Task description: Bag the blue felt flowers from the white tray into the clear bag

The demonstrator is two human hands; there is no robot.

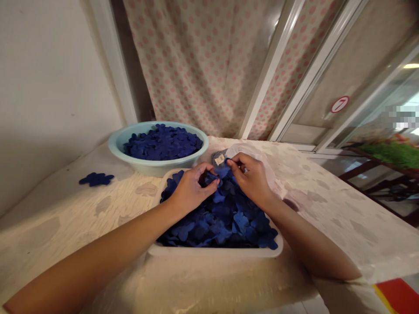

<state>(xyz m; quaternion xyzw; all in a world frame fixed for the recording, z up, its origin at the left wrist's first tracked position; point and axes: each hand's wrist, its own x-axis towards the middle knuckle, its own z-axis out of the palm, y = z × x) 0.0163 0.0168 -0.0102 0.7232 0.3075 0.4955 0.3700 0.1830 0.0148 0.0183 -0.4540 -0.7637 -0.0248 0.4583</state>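
Observation:
Between my two hands a blue fabric flower [222, 171] is held above a white rectangular tray [216, 251] heaped with blue fabric petals [216, 226]. My left hand [195, 182] pinches its left side between thumb and fingers. With thumb and forefinger, my right hand [250, 174] grips the upper right edge. The fingers partly cover the piece, so its full shape is hidden. Just behind the hands lies a small clear packet [220, 158] with a pale label, its contents too small to tell.
A pale blue basin [157, 167] full of blue flower shapes stands behind the tray at left. One flower piece [96, 179] lies on the patterned tablecloth [108, 209]. A clear round lid or dish [244, 151] sits behind my right hand. A curtain [196, 65] hangs beyond the table.

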